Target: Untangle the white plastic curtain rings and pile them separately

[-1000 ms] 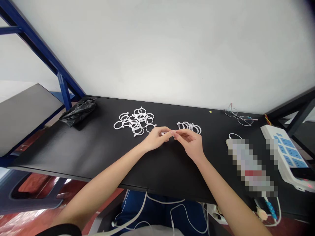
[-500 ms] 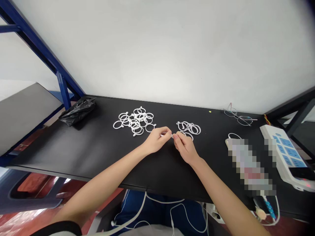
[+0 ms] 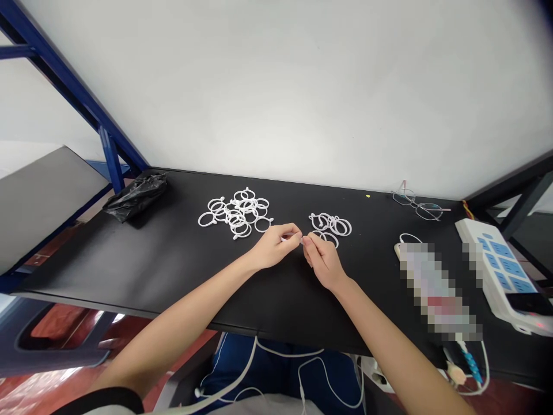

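My left hand (image 3: 275, 246) is closed in a pinch around a white plastic curtain ring (image 3: 286, 237), mostly hidden by the fingers. Fingertip to fingertip with it, my right hand (image 3: 325, 262) is also closed, pinching at the small end of the same ring. A heap of white curtain rings (image 3: 235, 218) with little knobs lies beyond and left of my left hand. Just behind my right hand is a smaller group of white rings (image 3: 340, 226), partly covered by the fingers.
On the black table (image 3: 173, 259) a crumpled black plastic bag (image 3: 137, 196) lies at far left. Glasses (image 3: 415, 204), a blurred-out phone (image 3: 436, 288) on a cable and a white power strip (image 3: 503, 271) sit at right. A white wall (image 3: 302, 104) stands behind.
Almost nothing moves. My right fingertips have shifted slightly left at the ring's small end, while both hands keep their pinch. The heaps stay as they were.
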A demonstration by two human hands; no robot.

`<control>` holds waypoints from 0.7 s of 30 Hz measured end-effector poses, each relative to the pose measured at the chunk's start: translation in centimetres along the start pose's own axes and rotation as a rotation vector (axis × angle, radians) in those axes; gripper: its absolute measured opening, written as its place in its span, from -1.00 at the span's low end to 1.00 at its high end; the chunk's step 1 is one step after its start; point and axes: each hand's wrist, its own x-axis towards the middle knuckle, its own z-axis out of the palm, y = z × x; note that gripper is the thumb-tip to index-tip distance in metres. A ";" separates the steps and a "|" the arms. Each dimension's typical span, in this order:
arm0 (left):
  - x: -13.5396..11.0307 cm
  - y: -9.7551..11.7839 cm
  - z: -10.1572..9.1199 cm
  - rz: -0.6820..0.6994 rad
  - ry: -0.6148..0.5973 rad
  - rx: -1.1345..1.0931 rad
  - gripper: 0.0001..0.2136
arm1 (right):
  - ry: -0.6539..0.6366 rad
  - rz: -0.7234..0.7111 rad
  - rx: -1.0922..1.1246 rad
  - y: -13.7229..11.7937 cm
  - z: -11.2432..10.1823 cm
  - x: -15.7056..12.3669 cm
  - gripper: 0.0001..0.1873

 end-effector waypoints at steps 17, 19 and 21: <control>0.1 -0.3 0.2 -0.022 -0.015 -0.041 -0.71 | 0.032 -0.032 -0.111 0.0 -0.2 0.2 -0.58; 0.0 -0.2 0.2 -0.026 -0.012 -0.056 -0.70 | 0.039 -0.037 -0.117 0.1 -0.3 0.2 -0.58; 0.0 -0.1 0.2 -0.030 -0.007 -0.066 -0.68 | 0.047 -0.038 -0.126 0.1 -0.3 0.2 -0.58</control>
